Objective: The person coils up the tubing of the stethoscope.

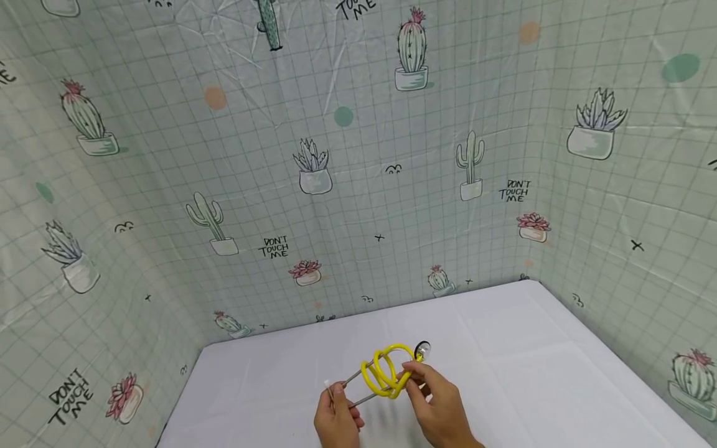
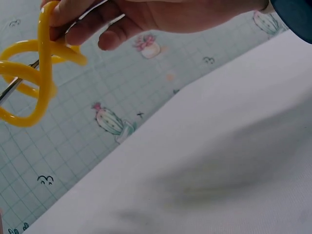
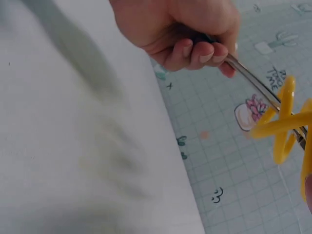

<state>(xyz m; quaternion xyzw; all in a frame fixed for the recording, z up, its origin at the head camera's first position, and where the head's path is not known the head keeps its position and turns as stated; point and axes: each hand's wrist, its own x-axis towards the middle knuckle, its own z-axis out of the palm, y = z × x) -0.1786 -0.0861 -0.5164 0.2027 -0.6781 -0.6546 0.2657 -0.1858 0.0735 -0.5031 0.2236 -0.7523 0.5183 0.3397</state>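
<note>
Both hands hold a stethoscope above the table. Its yellow tubing (image 1: 366,381) is wound in several loops around the metal ear tubes (image 1: 363,400). My left hand (image 1: 338,420) grips the ear-tube end; in the right wrist view its fingers (image 3: 202,51) curl round the metal. My right hand (image 1: 445,410) pinches the yellow tubing near the chest piece (image 1: 424,350), a round disc with a black rim that points away from me. In the left wrist view, the right hand (image 2: 141,17) holds a loop at the top left, its other fingers loosely bent.
A white-covered table (image 1: 269,379) lies beneath the hands. Cloth walls (image 1: 358,205) with a grid and cactus print stand behind it and at both sides. The hands cast soft shadows on the white cloth.
</note>
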